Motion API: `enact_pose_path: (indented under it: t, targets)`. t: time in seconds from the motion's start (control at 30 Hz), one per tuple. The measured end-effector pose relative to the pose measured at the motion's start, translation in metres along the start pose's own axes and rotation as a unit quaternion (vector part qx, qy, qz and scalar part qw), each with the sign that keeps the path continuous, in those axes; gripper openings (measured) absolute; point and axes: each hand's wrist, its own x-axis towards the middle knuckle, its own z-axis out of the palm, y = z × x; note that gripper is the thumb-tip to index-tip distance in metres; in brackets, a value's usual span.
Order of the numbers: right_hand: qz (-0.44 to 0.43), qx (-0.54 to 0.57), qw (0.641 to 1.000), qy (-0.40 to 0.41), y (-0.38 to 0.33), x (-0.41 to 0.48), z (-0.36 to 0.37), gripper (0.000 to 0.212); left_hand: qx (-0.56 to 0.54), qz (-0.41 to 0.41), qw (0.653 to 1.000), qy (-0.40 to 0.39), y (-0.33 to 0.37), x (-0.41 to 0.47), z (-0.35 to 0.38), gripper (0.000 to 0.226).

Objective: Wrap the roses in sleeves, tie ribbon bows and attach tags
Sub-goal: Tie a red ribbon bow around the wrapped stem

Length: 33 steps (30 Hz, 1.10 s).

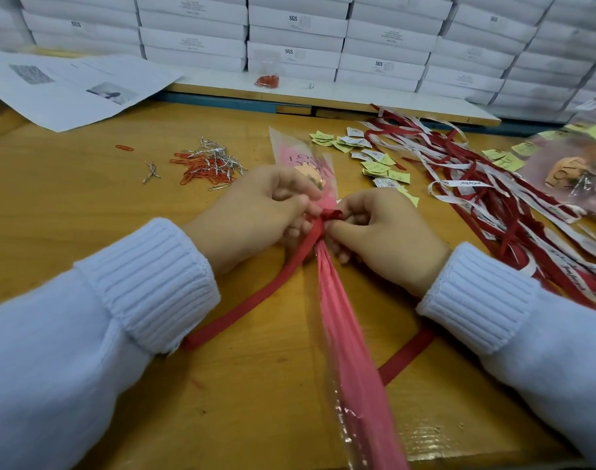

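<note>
The left hand (255, 212) has its fingers curled and pinches the red ribbon (255, 300) at the knot. The knot sits on the gathered neck of the sleeve (350, 334), in the middle of the table (86, 198). If this pinch loosens, I think the half-made knot can slip along the smooth film and open. The right hand (374, 232) pinches the small loop from the other side. The sleeve is pink and clear, with print, and its long tail points toward the person. The tags (374, 164) lie further right.

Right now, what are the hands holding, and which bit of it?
The left hand and right hand both pinch the red ribbon at its knot, round the gathered neck of the pink sleeve.
</note>
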Motion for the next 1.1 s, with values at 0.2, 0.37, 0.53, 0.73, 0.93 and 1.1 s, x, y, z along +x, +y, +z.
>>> enact_pose_path:
  t: [0.2, 0.37, 0.53, 0.73, 0.93, 1.1]
  targets:
    - [0.005, 0.005, 1.000, 0.000, -0.0020, -0.0003, -0.0010, 0.016, 0.101, 0.015, 0.995, -0.011, -0.0026, 0.0006, -0.0038, 0.020]
    - [0.000, 0.009, 1.000, -0.004, -0.0026, -0.0016, -0.0013, 0.019, 0.139, 0.023, 0.990, -0.006, -0.0067, 0.0041, -0.0066, 0.021]
    - [0.001, 0.020, 1.000, -0.010, -0.0014, -0.0005, -0.0017, 0.020, 0.147, 0.036, 0.988, -0.007, -0.0070, 0.0047, -0.0051, 0.024]
    - [-0.013, 0.029, 1.000, -0.001, 0.0013, 0.0009, -0.0025, 0.008, 0.163, 0.034, 0.986, -0.020, -0.0061, 0.0054, -0.0043, 0.021]
    - [-0.017, 0.107, 0.994, 0.023, 0.0000, -0.0003, -0.0023, 0.016, 0.169, 0.038, 0.985, -0.016, -0.0058, 0.0050, -0.0033, 0.022]
    - [-0.021, 0.107, 0.994, 0.020, -0.0025, -0.0002, -0.0027, 0.010, 0.180, 0.036, 0.983, -0.021, -0.0068, 0.0059, -0.0037, 0.022]
